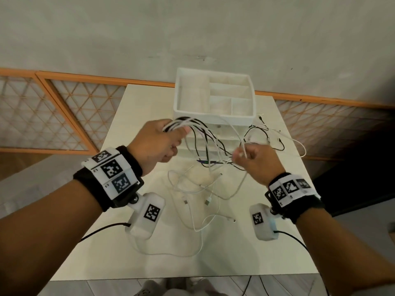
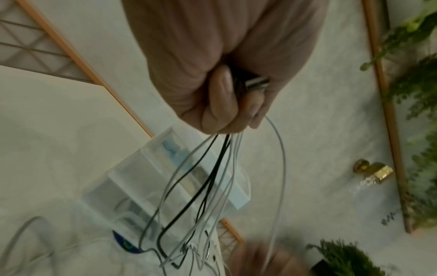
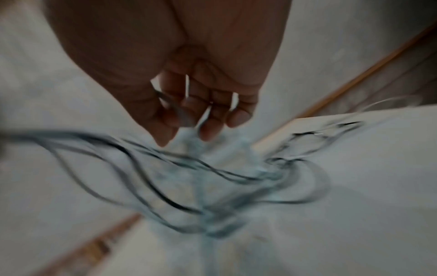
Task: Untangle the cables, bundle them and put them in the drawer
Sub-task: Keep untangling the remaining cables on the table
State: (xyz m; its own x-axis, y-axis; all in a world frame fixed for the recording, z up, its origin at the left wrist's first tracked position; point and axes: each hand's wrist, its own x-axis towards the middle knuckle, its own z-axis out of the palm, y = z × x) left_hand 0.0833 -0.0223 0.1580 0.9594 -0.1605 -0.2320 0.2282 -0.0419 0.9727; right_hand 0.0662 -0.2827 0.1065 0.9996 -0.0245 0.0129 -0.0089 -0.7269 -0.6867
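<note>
Several white and black cables (image 1: pixel 205 144) hang in a tangle above the white table (image 1: pixel 119 242). My left hand (image 1: pixel 162 142) grips a bunch of their strands in a fist, and the left wrist view shows the strands (image 2: pixel 212 177) dropping from its curled fingers (image 2: pixel 222 104). My right hand (image 1: pixel 250 159) pinches one white strand (image 1: pixel 243 146) to the right of the tangle. The right wrist view is blurred; its fingers (image 3: pixel 208 119) curl over the cables (image 3: pixel 212 177). A white drawer unit (image 1: pixel 215 133) with an open divided top tray (image 1: pixel 177 97) stands behind the tangle.
More loose white cables with USB plugs (image 1: pixel 198 197) lie on the table in front of the hands. Black and white leads (image 1: pixel 275 137) trail right of the drawer unit. An orange-framed lattice panel (image 1: pixel 64 112) runs behind the table. Green plants (image 2: pixel 421 93) hang on the wall.
</note>
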